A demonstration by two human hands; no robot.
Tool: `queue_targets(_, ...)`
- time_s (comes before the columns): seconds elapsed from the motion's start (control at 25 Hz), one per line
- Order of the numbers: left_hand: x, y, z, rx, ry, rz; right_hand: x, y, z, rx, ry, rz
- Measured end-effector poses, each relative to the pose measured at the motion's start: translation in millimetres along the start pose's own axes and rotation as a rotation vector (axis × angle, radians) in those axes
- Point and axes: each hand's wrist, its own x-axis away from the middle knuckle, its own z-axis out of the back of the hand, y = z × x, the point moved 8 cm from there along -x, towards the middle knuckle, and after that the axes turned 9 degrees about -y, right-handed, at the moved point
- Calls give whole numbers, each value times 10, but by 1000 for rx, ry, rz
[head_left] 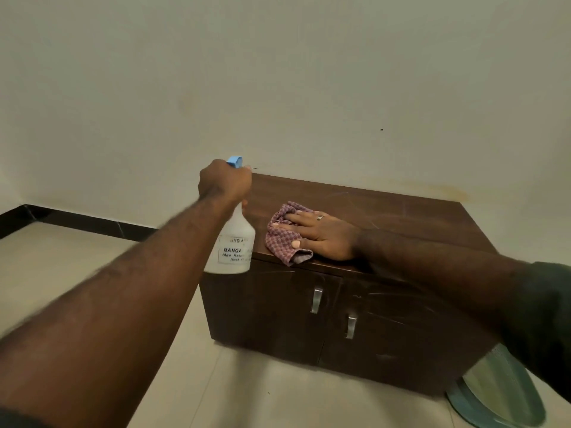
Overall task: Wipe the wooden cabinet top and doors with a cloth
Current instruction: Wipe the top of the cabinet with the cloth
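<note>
A: Where is the cloth (282, 234)?

B: On the cabinet (386, 217) top, near its front left corner, bunched up. The right hand (321, 234) lies flat on it, fingers spread, palm down, pressing it to the wood. A ring (320, 217) shows on one finger.

A: And the left hand (224, 183)?

B: Closed around the neck of a white spray bottle (233, 242) with a blue top, held in the air just off the cabinet's left edge.

A: The doors?

B: Both shut, two metal handles (316, 300) side by side, streaks on the dark fronts. The cabinet stands against the wall (278, 72) on the pale floor (77, 257).
</note>
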Motion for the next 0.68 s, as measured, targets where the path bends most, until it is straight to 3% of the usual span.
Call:
queue_targets(0.32,-57,453,-303,280,-51,-49,-72,136,12,43,7,47)
queue_targets(0.68,-135,565,-505,328,0,-127,-419,1329,260,-59,91,-336)
